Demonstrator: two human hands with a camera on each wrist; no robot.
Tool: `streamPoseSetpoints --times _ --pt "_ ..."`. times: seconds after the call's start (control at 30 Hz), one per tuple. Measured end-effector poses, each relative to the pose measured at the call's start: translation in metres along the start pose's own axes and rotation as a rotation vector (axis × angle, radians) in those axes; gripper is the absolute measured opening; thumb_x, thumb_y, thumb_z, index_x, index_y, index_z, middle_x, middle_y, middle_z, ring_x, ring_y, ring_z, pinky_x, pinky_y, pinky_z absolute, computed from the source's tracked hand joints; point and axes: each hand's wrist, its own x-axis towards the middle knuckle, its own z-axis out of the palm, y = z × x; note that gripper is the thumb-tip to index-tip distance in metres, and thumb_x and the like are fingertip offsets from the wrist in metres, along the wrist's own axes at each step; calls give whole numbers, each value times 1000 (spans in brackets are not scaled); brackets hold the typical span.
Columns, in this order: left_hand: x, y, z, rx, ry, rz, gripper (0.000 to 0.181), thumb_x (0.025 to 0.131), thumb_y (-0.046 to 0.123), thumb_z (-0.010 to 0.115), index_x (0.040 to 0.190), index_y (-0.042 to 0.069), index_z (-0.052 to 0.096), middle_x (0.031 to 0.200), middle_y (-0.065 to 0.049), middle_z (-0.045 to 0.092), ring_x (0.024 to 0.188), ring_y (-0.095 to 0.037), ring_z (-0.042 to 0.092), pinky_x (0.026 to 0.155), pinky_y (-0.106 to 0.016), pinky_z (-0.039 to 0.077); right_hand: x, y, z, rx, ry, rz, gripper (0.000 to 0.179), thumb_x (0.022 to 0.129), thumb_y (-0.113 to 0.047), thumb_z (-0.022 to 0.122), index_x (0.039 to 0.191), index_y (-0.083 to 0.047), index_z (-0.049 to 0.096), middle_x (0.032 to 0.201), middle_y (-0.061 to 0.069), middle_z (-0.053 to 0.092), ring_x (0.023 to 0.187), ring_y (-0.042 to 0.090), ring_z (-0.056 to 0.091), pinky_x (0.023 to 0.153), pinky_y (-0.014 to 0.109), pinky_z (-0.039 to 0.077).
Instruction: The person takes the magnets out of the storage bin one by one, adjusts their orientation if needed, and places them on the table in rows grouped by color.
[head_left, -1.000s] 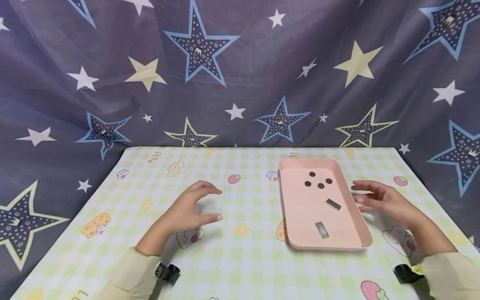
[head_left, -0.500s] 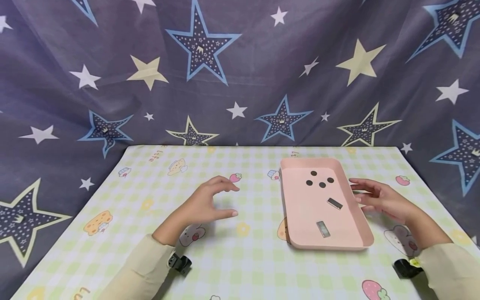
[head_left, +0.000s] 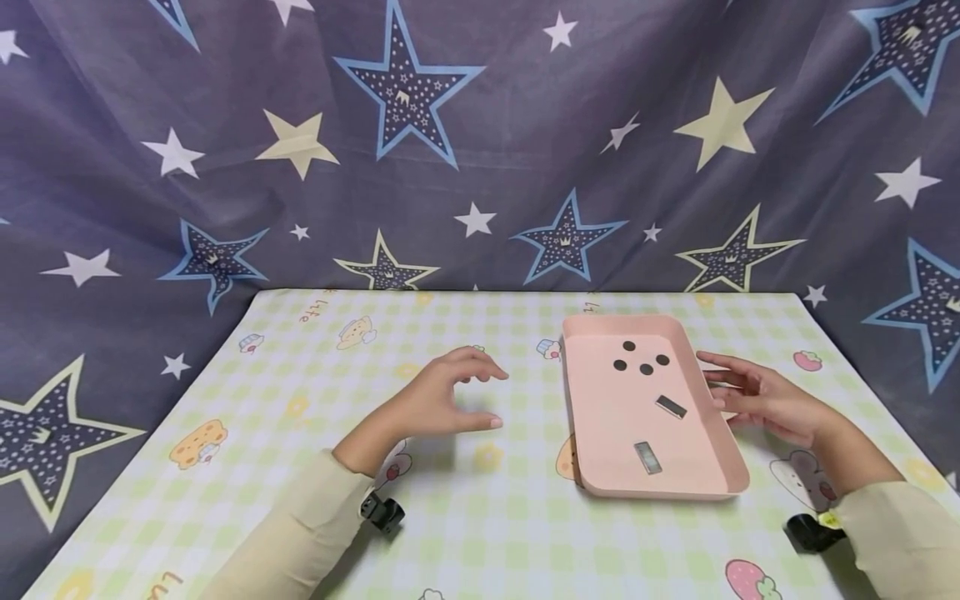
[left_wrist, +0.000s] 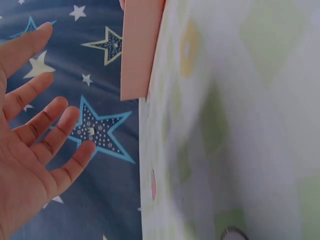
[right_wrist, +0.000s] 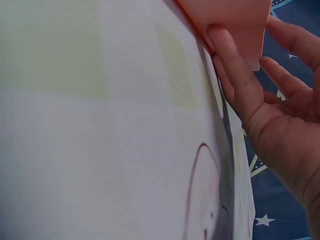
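A shallow pink tray (head_left: 607, 417) lies on the table, right of the middle. On its floor sit several small dark discs (head_left: 647, 369), a dark rectangular piece with a shiny edge (head_left: 671, 407) and a grey, glossy rectangular piece (head_left: 648, 458). My right hand (head_left: 772, 404) is at the tray's right wall, fingers spread and slightly bent; in the right wrist view a fingertip appears to touch the pink wall. My left hand (head_left: 442, 396) hovers above the tablecloth to the tray's left, thumb and fingers apart, holding nothing. The left wrist view shows those fingers spread beside the tray's outer wall (left_wrist: 137, 50).
A green-and-white checked tablecloth (head_left: 487, 533) with cartoon prints covers the table. Behind the far edge hangs a dark curtain (head_left: 480, 175) with stars. Black wrist cameras are strapped at the left (head_left: 384, 512) and right (head_left: 810, 533) sleeves.
My left hand has moved right and slightly away from me, nearer the tray. My right hand stays by the tray's right wall with only a slight shift. The pieces lie as before.
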Motion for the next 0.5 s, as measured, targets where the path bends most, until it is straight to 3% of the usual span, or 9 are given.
streamPoseSetpoints --times 0.17,0.5 --pt "12 3 6 -9 -29 31 46 77 29 85 119 19 68 117 8 59 102 -17 57 84 -44 49 0 2 -4 67 -51 -19 64 98 9 46 153 -22 33 135 -6 54 115 16 60 83 41 56" --pt "32 9 20 -26 -66 65 44 76 24 85 116 14 69 113 5 64 97 -11 60 89 -36 43 0 3 -4 96 -82 -19 65 98 10 45 153 -23 33 136 -7 54 116 16 60 85 41 55"
